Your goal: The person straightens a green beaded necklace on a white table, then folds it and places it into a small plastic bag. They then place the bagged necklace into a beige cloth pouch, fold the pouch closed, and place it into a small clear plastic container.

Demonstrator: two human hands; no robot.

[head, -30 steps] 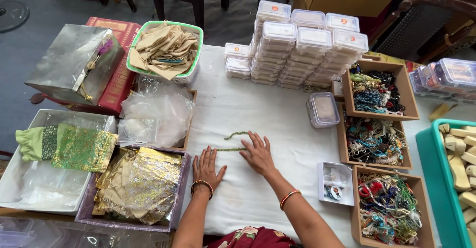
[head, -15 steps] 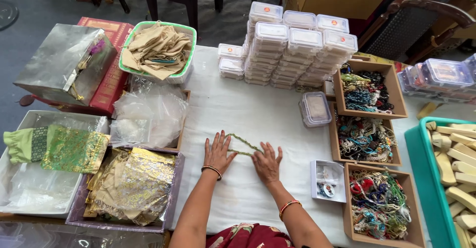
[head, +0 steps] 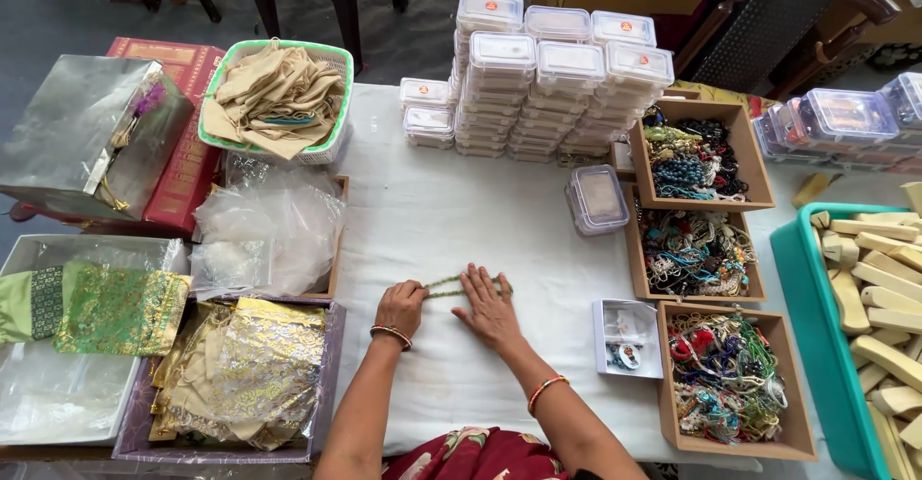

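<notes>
A thin green bead string [head: 448, 286] lies stretched sideways on the white cloth [head: 451, 211] in front of me. My left hand [head: 400, 306] pinches its left end with curled fingers. My right hand [head: 488, 305] lies flat with fingers spread, pressing the string's right part against the cloth. Both wrists wear bangles.
Stacked clear lidded boxes [head: 552, 77] stand at the back. Three wooden trays of bead strings [head: 706, 250] line the right side, beside a teal bin of pale wooden pieces [head: 879, 298]. Left: green basket of cloth pouches [head: 277, 101], plastic bags [head: 264, 226], tray of gold pouches [head: 240, 374].
The string lay slanted under both flat hands; now it runs level. My left hand has curled onto its left end, and my right hand has slid along it.
</notes>
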